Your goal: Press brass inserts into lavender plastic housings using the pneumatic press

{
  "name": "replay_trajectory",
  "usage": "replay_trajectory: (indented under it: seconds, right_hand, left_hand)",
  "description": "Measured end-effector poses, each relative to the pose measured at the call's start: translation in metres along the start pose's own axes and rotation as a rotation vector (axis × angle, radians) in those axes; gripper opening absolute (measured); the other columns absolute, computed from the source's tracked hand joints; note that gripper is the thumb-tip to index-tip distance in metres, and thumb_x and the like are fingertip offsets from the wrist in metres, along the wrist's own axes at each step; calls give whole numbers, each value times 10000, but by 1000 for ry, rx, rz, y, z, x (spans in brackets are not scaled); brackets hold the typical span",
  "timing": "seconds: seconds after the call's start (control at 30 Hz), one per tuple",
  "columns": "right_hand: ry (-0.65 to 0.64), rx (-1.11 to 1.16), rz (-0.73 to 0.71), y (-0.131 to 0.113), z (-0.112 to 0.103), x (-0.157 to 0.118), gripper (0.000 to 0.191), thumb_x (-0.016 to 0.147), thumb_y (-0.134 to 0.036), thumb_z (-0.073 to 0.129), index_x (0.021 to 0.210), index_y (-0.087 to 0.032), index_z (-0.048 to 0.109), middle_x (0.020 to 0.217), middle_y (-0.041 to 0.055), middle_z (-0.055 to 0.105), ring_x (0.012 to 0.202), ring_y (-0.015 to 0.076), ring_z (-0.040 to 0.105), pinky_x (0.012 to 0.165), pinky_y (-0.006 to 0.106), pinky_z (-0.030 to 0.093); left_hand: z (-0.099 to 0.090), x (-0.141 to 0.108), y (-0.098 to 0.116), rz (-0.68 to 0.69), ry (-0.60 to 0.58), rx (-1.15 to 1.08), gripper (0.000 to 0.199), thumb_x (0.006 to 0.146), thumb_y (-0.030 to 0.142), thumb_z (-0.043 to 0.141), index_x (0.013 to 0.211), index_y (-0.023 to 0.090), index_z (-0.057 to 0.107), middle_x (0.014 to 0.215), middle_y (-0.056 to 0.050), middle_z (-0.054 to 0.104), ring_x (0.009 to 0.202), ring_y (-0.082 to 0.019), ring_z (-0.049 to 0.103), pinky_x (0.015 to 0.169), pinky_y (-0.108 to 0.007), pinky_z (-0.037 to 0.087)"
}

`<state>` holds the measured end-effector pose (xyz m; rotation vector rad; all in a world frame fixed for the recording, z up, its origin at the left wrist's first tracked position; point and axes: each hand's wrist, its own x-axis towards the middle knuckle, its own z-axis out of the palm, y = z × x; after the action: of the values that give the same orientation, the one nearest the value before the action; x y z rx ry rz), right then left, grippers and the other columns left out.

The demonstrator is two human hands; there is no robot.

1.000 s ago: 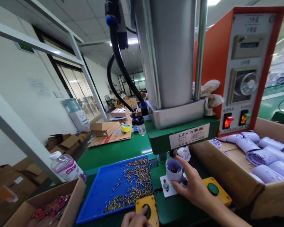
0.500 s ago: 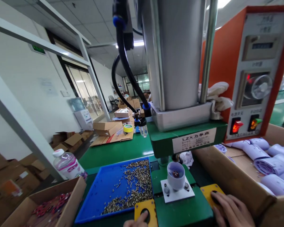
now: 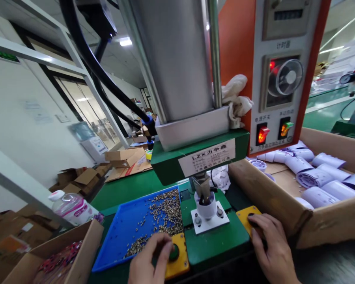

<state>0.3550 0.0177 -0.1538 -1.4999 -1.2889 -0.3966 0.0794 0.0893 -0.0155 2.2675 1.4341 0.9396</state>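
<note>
My left hand (image 3: 150, 256) is loosely curled beside a yellow button box (image 3: 181, 263), thumb near its green button; nothing shows in the fingers. Over a second yellow box (image 3: 245, 217), my right hand (image 3: 272, 241) has its fingers stretched out, fingertips at the dark button. Between the hands, a white plastic cup-shaped part (image 3: 206, 208) sits on a white plate (image 3: 219, 225) bolted to the green press base (image 3: 211, 244). The metal press head (image 3: 203, 187) reaches down into it, hiding its inside.
A blue tray (image 3: 118, 232) of small metal pieces lies left of the press. Beside it are a cardboard box (image 3: 88, 248) with red parts and a bottle (image 3: 77, 207). At right, a carton (image 3: 269, 197) holds lilac plastic parts (image 3: 340, 193). An orange control box (image 3: 239, 47) stands above.
The press head has come down into the white part. My left hand has moved off its button, while my right stays at its box. The view has swung right and downward.
</note>
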Motion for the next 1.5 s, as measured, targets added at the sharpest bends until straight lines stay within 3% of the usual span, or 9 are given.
replay_trajectory:
  seconds: [0.1, 0.2, 0.33, 0.47, 0.6, 0.73, 0.87, 1.0, 1.5]
  right_hand:
    - [48, 42, 48, -4, 2, -1, 237, 920, -198, 449, 1152, -201, 500, 1060, 96, 580, 1044, 263, 510, 895, 449, 432]
    - [71, 67, 68, -4, 6, -4, 270, 920, -206, 458, 1188, -196, 485, 1080, 97, 569, 1064, 261, 511, 903, 438, 430]
    - [147, 106, 54, 1, 14, -10, 396, 920, -212, 457, 1314, -199, 416, 1160, 106, 541, 1115, 259, 505, 938, 433, 422]
    - [213, 119, 62, 6, 23, -15, 583, 912, -212, 463, 1458, -174, 260, 1321, 147, 459, 1186, 273, 487, 963, 441, 422]
    - [222, 111, 12, 10, 27, -17, 593, 903, -177, 464, 1464, -188, 272, 1336, 151, 444, 1199, 283, 476, 929, 438, 433]
    - [224, 88, -26, 12, 27, -17, 598, 898, -155, 461, 1465, -170, 274, 1298, 166, 458, 1171, 289, 483, 902, 441, 432]
    - [228, 62, -61, 12, 28, -16, 610, 893, -127, 452, 1472, -164, 266, 1253, 164, 479, 1147, 284, 488, 892, 431, 423]
    - [232, 49, -82, 13, 28, -14, 626, 885, -109, 454, 1476, -167, 256, 1239, 158, 482, 1137, 279, 488, 894, 425, 416]
    - [214, 50, -116, 16, 26, -17, 611, 888, -109, 448, 1471, -154, 272, 1251, 159, 472, 1151, 281, 475, 915, 420, 398]
  left_hand:
    - [-9, 38, 29, -66, -21, -127, 228, 805, 416, 578, 816, 218, 690, 766, 5, 721, 710, -154, 673, 658, -231, 532]
    - [-7, 71, 58, -52, -134, -253, 196, 776, 353, 595, 838, 192, 689, 826, -18, 732, 783, -171, 677, 733, -273, 529]
    - [-1, 97, 77, -20, -255, -311, 172, 767, 326, 597, 821, 177, 665, 815, -17, 717, 802, -175, 660, 746, -286, 509]
    - [3, 109, 85, 57, -299, -126, 210, 817, 373, 554, 837, 181, 638, 856, -23, 701, 834, -193, 635, 698, -290, 475]
    - [4, 111, 105, 195, -374, 96, 136, 793, 320, 578, 814, 194, 626, 872, -19, 693, 841, -196, 633, 722, -295, 468]
    - [8, 113, 123, 170, -474, 255, 39, 718, 223, 600, 702, 203, 630, 761, 10, 665, 749, -168, 619, 712, -277, 464]
    - [13, 116, 123, 148, -492, 257, 50, 720, 229, 586, 729, 205, 629, 779, 16, 653, 733, -149, 603, 697, -262, 473]
    - [12, 118, 115, 226, -452, 350, 123, 774, 269, 535, 793, 204, 637, 847, -19, 648, 825, -181, 599, 776, -312, 464]
    - [9, 119, 117, 245, -501, 368, 113, 776, 278, 520, 803, 200, 596, 863, -17, 638, 801, -168, 598, 729, -284, 446]
